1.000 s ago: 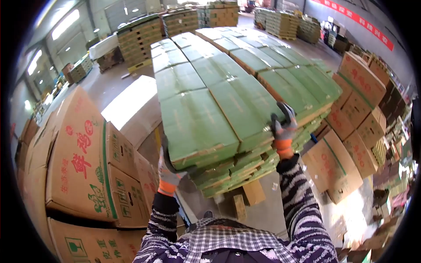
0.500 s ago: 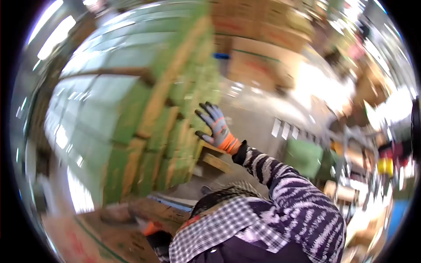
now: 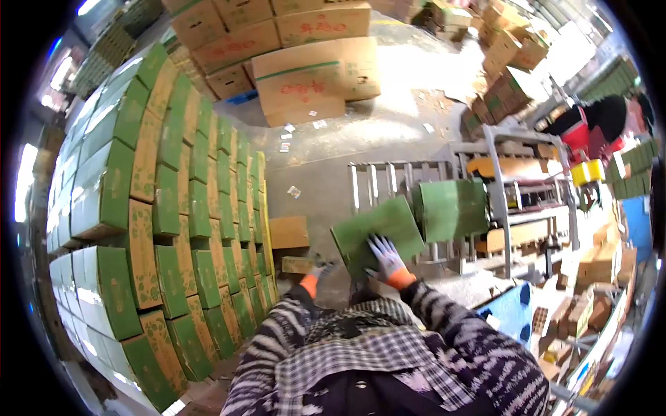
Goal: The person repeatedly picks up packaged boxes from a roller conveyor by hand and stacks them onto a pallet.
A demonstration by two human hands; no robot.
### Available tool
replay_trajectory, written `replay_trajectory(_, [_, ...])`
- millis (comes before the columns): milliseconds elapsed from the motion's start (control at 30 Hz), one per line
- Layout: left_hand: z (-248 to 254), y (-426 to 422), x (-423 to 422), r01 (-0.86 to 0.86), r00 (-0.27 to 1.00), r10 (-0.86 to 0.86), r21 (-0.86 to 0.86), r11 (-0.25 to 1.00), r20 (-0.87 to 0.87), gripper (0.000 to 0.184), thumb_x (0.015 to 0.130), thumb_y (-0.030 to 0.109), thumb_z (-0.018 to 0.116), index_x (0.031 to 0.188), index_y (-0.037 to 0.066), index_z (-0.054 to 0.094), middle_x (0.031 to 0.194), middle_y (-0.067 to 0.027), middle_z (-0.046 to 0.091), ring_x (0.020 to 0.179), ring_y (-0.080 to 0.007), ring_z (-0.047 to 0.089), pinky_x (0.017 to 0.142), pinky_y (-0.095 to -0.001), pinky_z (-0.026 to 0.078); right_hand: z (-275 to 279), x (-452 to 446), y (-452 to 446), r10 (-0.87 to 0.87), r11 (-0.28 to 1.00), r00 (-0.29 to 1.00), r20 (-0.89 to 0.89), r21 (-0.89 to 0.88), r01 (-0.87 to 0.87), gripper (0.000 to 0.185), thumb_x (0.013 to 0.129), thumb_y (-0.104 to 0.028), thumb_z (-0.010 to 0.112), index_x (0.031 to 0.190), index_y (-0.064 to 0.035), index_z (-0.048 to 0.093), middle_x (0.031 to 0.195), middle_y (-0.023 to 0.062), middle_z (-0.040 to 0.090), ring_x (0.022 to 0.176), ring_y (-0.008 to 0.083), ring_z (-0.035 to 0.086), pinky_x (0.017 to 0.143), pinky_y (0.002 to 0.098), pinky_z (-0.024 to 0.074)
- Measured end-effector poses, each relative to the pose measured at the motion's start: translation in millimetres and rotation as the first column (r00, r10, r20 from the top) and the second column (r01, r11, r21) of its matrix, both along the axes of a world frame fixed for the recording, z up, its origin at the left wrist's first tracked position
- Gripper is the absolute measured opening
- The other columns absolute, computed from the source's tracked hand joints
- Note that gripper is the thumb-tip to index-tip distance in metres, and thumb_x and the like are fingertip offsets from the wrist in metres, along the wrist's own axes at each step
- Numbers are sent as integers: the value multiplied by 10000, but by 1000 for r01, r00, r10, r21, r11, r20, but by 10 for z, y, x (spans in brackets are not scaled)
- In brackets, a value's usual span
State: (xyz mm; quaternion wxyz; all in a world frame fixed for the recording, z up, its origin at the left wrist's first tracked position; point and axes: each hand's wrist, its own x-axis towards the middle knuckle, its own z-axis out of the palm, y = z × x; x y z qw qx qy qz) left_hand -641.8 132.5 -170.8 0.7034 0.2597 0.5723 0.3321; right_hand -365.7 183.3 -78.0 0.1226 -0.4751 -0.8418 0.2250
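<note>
My right hand [image 3: 388,260], in a grey glove with an orange cuff, lies with fingers spread on the top of a green carton [image 3: 374,225]. That carton sits tilted at the near end of a metal roller conveyor [image 3: 371,179]. A second green carton [image 3: 454,210] rests on the rollers just to its right. My left hand [image 3: 318,269], gloved alike, is left of the tilted carton, a small gap away. Its fingers look blurred but stretched out, holding nothing visible.
A tall stack of green cartons [image 3: 166,208] stands close on my left. Large brown boxes [image 3: 302,83] are piled ahead. A metal frame [image 3: 496,187] stands at the right, and a flattened brown carton [image 3: 289,232] lies low beside the stack. Paper scraps [image 3: 294,192] litter the floor.
My view has turned right, away from the green stack. My right hand has left the air beside the stack and now touches a green carton; my left hand has come forward.
</note>
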Motion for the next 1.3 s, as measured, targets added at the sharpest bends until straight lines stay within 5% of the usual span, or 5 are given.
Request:
replay_trajectory(233, [676, 66, 814, -125, 982, 123, -10, 992, -143, 644, 782, 217, 710, 1332, 60, 415, 1206, -64, 560, 1057, -174, 538, 900, -313, 451, -975, 1507, -43, -873, 337, -140, -467, -785, 519, 355, 905, -349, 511, 1155, -98, 538, 1042, 52, 550, 928, 189, 500, 798, 360, 400])
replay_trajectory(333, [1326, 78, 645, -361, 903, 342, -27, 932, -259, 675, 747, 231, 752, 1318, 68, 433, 1173, -65, 587, 1039, -171, 543, 896, -320, 452, -1500, 2011, 357, -581, 768, 276, -766, -628, -125, 544, 921, -311, 474, 1395, -86, 330, 1413, 91, 373, 1269, 239, 370, 1096, 399, 245])
replay_trajectory(633, [3279, -1059, -799, -230, 804, 551, 738, 634, -224, 430, 922, 223, 505, 1312, 51, 444, 1282, -74, 509, 1155, -228, 492, 984, -365, 385, 399, -255, 1049, -815, 523, -2, -579, -734, -433, 583, 908, -327, 508, 1390, -55, 326, 1417, 113, 362, 1274, 248, 363, 1097, 412, 238])
replay_trajectory(800, [4338, -2158, -1845, -911, 175, 678, 379, -164, 713, 354, 937, 280, 487, 1215, 61, 513, 1105, -96, 597, 977, -212, 599, 868, -361, 494, 1632, -1372, 843, -876, 388, -177, -449, -435, -813, 606, 901, -336, 527, 1388, -37, 323, 1419, 126, 356, 1277, 253, 359, 1098, 419, 234])
replay_trajectory(1300, [5290, -4177, -5319, -711, 416, 622, 664, -231, 663, 424, 882, 275, 579, 1231, 46, 503, 1140, -108, 585, 996, -226, 597, 839, -341, 510, 5097, -7014, -1472, -256, 499, 281, -925, -376, -781, 598, 701, -374, 778, 1192, -290, 448, 1198, 16, 517, 1060, 284, 501, 762, 477, 463])
